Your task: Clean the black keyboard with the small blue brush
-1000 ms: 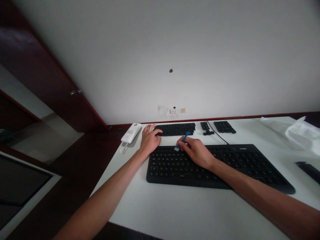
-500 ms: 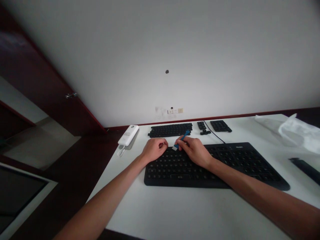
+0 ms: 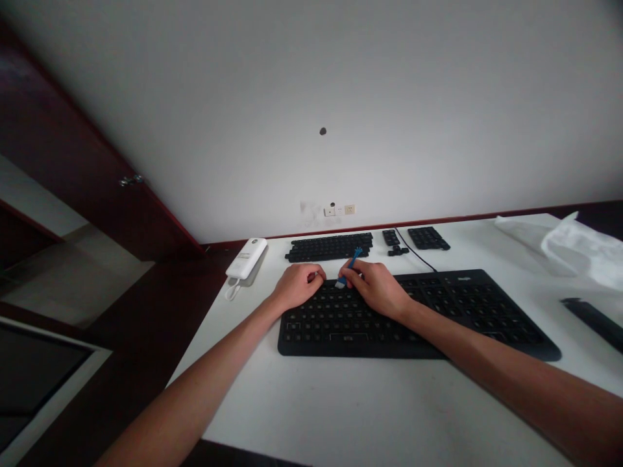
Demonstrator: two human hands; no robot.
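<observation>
A black keyboard point(image 3: 311, 347) with its keycaps removed lies across the white table in front of me. My right hand point(image 3: 377, 285) is closed around a small blue brush point(image 3: 352, 259). The brush is tilted, its pale bristles down at the far rows of the keyboard and its forked blue end up. At the far left corner of the keyboard, my left hand point(image 3: 299, 285) rests with curled fingers against the edge; the fingertips are partly hidden. Both hands are close together, a short gap apart.
Behind the keyboard lie a block of black keycaps point(image 3: 328, 248), smaller key groups point(image 3: 390, 238) and a number-pad block point(image 3: 427, 238). A white power bank point(image 3: 246, 257) with a cable lies left. At right are a white plastic bag point(image 3: 584, 250) and a black strip point(image 3: 596, 323).
The view has shifted slightly, so the scene sits a little higher. The brush in my right hand stands somewhat steeper, with its bristles lower on the keyboard. My left hand stays in place.
</observation>
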